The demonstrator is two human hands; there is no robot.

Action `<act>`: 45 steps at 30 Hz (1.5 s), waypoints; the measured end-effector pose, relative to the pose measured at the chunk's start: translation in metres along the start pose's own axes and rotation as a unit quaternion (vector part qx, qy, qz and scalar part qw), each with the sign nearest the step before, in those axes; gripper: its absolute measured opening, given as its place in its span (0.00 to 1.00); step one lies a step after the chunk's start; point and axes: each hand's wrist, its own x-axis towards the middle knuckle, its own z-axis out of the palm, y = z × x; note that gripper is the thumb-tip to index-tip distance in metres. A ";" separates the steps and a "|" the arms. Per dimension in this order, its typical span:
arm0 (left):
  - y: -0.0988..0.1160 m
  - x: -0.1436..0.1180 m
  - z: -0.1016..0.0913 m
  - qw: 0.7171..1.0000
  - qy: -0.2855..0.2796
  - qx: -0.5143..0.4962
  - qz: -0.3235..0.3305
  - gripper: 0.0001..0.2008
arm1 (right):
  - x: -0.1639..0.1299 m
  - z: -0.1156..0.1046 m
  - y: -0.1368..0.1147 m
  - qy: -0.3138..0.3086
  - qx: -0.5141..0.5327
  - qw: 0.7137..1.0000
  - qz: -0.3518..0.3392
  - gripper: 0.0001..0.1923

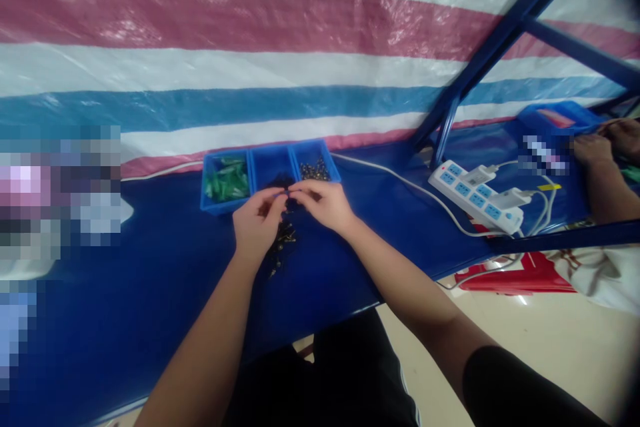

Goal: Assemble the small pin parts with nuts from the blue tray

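My left hand (pixel 258 221) and my right hand (pixel 323 203) meet fingertip to fingertip in front of a blue three-part bin (pixel 226 205). Both are closed in a pinch at a small dark piece, too small to name. Green pieces (pixel 227 180) fill the bin's left compartment. Dark pieces (pixel 281 181) lie in or before the middle compartment, partly hidden by my fingers. Small brass-coloured metal parts (pixel 314 171) sit in the right compartment. Below my hands, a loose heap of small dark and brass-coloured parts (pixel 284 237) rests on the blue table (pixel 170 267).
A white power strip (pixel 475 197) with plugs and cables lies to the right. A blue metal frame (pixel 480 47) rises there. Beyond it, another person's hands (pixel 595 147) are near a blue tray (pixel 560 117). Striped sheeting (pixel 250 67) hangs behind. The left side is pixelated.
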 end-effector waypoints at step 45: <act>0.004 -0.001 -0.002 1.000 0.006 0.001 0.003 0.14 | -0.001 -0.003 -0.004 -0.054 -0.011 0.998 0.026 0.14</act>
